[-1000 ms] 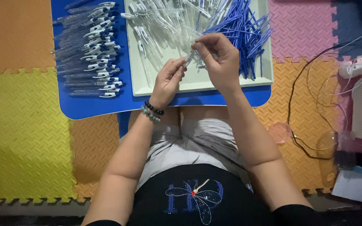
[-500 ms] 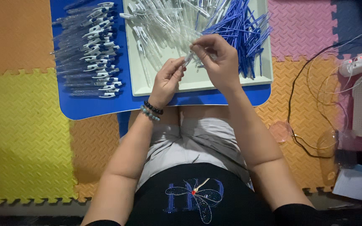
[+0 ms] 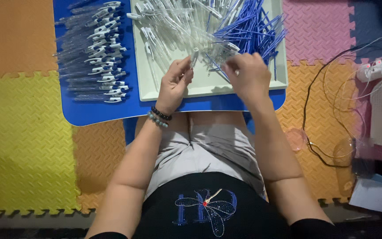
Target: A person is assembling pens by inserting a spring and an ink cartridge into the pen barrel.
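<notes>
Head view showed a person seated on foam floor mats [image 3: 23, 146], both hands over a pale tray [image 3: 208, 90] that rested on a blue board [image 3: 102, 113]. The left hand [image 3: 173, 84] pinched a clear tube [image 3: 194, 56] between thumb and forefinger, its other fingers curled loosely; the tube stood just above the fingertips, its long axis running up and away from the person, slightly tilted. The right hand [image 3: 247, 75] lay palm down just to the right, fingers bent over a thin blue rod [image 3: 213, 62], though whether they truly gripped it could not be told from above. That rod's long axis slanted from the right hand toward the upper left, its near end pointing at the tube, so the two pieces lay close together between the hands, nearly meeting. Behind them in the tray sat a heap of clear tubes [image 3: 173, 22] on the left and blue rods [image 3: 253, 31] on the right. Finished pens [image 3: 96, 53] lay in a row on the board's left part, well apart from both hands.
</notes>
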